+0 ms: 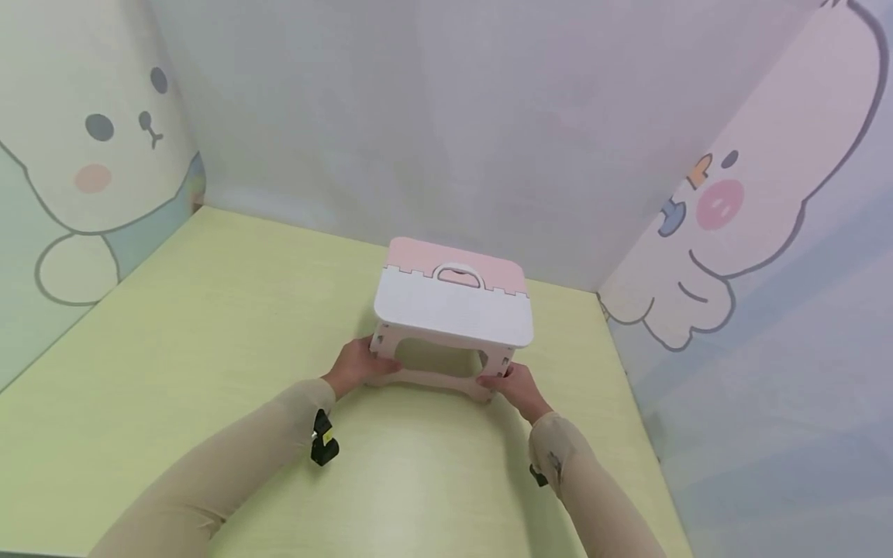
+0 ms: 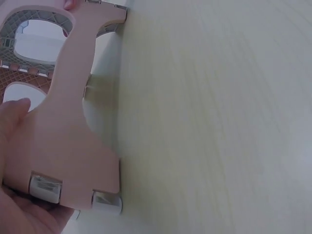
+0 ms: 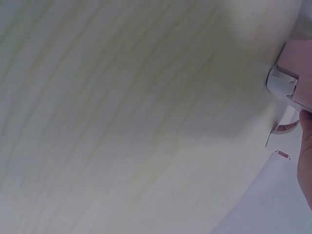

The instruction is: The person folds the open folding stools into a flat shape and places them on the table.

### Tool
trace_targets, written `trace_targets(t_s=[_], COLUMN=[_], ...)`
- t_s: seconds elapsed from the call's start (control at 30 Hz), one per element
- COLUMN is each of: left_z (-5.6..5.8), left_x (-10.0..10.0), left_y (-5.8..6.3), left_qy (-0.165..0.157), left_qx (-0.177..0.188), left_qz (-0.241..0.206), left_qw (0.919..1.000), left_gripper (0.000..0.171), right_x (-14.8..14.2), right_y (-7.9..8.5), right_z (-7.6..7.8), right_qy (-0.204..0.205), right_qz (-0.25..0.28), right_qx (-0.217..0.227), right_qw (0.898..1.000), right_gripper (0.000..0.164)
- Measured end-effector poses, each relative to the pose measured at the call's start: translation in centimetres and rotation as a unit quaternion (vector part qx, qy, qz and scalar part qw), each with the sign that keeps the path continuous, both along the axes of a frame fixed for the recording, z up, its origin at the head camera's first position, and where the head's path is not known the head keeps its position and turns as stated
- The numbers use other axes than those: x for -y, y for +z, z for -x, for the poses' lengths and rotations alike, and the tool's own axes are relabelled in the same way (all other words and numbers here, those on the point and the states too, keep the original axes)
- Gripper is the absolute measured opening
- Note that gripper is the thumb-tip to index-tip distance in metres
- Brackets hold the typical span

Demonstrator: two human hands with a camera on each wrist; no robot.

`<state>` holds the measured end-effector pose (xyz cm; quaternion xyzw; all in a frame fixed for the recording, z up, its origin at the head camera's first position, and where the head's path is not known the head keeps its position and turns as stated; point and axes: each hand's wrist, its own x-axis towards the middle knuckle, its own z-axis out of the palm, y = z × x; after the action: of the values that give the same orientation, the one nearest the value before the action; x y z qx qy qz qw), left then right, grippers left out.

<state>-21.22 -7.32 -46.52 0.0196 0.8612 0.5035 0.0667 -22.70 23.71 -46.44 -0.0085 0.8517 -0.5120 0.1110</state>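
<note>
A pink-and-white folding stool (image 1: 452, 308) stands with its legs unfolded on the pale yellow-green tabletop (image 1: 279, 310). Its top carries a white loop handle. My left hand (image 1: 353, 366) grips the leg at the left end, thumb over the front face. At the right end, my right hand (image 1: 519, 390) holds the other leg in the same way. In the left wrist view, the stool's pink side panel (image 2: 63, 122) has a thumb on its face and fingers curled behind its edge. The right wrist view catches only part of the right hand (image 3: 306, 161) beside a stool corner (image 3: 300, 68).
A pale wall (image 1: 391, 116) rises close behind the stool. Side walls with cartoon animals, a white one (image 1: 125, 178) on the left and a pinkish one (image 1: 760, 178) on the right, border the surface. Black straps (image 1: 323, 438) sit at the wrists.
</note>
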Motion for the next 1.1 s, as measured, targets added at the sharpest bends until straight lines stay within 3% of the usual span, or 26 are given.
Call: trace_targets(t_s=[0.5,0.8,1.1], left_z=[0.84,0.6,0.54], left_x=[0.62,0.51,0.43], left_y=[0.78,0.27,-0.19], left_qy=[-0.029,-0.019,-0.016], left_qx=[-0.006,0.016,0.009], left_qz=[0.004,-0.004,0.002], left_qw=[0.9996,0.9997,0.9998], left_gripper=[0.046,0.046,0.043], right_x=[0.34,0.23,0.2], right_y=[0.56,0.11,-0.36], right_z=[0.52,0.15,-0.02], right_qy=[0.007,0.012,0.013], right_qz=[-0.011,-0.007,-0.007], right_qx=[-0.018,-0.007,-0.011], right_qw=[1.0,1.0,1.0], right_gripper=[0.042,0.045,0.043])
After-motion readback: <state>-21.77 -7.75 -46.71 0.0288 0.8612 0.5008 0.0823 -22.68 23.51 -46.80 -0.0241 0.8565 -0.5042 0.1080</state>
